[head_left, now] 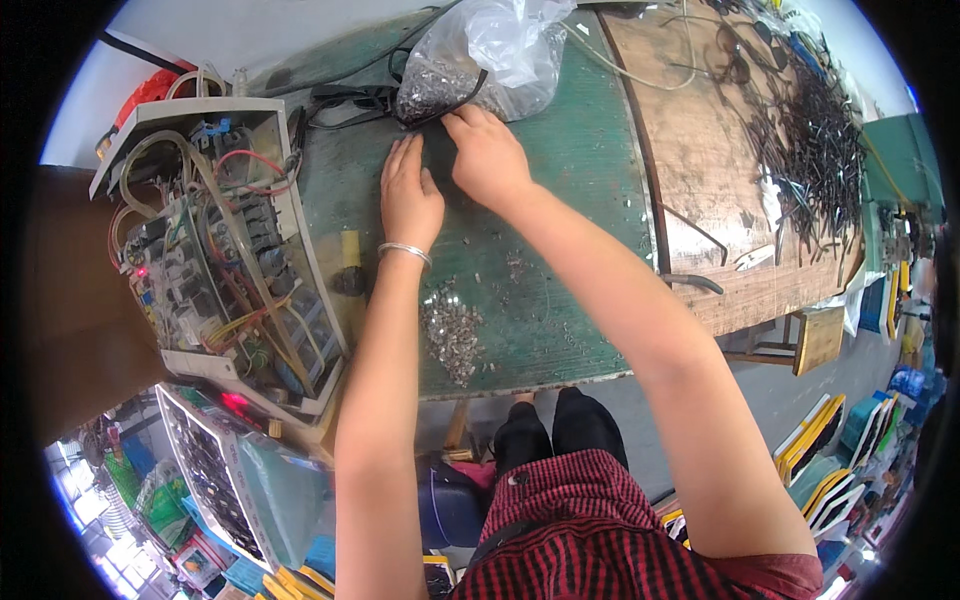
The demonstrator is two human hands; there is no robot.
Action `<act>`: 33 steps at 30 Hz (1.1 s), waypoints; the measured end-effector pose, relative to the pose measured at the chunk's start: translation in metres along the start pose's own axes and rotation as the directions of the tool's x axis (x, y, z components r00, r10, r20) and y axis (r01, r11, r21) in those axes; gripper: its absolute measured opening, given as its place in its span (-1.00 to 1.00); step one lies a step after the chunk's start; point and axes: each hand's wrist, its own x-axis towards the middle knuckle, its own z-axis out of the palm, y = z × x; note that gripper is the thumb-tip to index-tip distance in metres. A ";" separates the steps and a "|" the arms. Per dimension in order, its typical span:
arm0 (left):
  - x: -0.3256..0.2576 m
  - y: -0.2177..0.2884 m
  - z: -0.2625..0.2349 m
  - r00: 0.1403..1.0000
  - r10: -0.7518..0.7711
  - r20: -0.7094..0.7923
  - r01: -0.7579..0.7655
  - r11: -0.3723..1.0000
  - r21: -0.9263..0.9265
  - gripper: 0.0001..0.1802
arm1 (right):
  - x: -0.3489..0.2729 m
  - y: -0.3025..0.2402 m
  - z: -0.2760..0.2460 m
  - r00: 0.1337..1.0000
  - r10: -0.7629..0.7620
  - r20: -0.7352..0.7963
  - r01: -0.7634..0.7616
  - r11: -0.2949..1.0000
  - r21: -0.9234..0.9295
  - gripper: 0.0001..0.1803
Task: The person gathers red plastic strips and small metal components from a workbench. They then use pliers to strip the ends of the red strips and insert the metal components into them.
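Note:
Both my hands reach over the green worktop (pixel 520 290) to its far side. My left hand (pixel 410 195) lies flat with its fingers stretched out and the thumb apart, its fingertips at the edge of a black glasses frame (pixel 350 103). Beside it, the fingers of my right hand (pixel 488 155) are curled in around a thin black part of the frame; their tips are partly hidden. Just beyond my fingers sits a clear plastic bag (pixel 515 60) with many small grey, shiny pieces (pixel 432 88) in it.
Loose small clear pieces (pixel 452 335) lie in a heap near the front edge. At left stands an open machine housing (pixel 225 260) with wires and tubes. On the wooden board (pixel 690 190) at right are a pile of thin black strips (pixel 815 150) and pliers (pixel 755 257).

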 end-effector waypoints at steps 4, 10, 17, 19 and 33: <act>0.012 -0.004 0.005 0.998 0.017 -0.053 -0.018 1.000 -0.020 -0.52 | 0.002 -0.010 0.009 0.998 0.002 -0.070 -0.007 0.997 -0.070 -0.61; 0.028 -0.012 0.010 0.997 0.044 -0.055 -0.035 0.987 0.158 -0.61 | -0.016 -0.016 0.009 0.990 -0.142 -0.012 0.141 0.989 -0.039 -0.70; 0.013 -0.002 0.000 0.995 0.075 0.058 -0.078 0.995 0.055 -0.64 | -0.088 -0.004 -0.101 0.977 0.183 -0.110 -0.168 0.977 0.131 -0.77; 0.015 0.012 0.001 0.993 0.107 0.044 -0.110 0.992 0.061 -0.60 | -0.109 0.030 -0.138 0.936 0.333 -0.116 -0.333 0.943 0.020 -0.82; -0.096 0.054 -0.057 0.952 0.031 0.305 -0.054 0.996 0.068 -0.60 | -0.127 0.068 -0.143 0.960 0.277 0.027 -0.253 0.910 -0.329 -0.94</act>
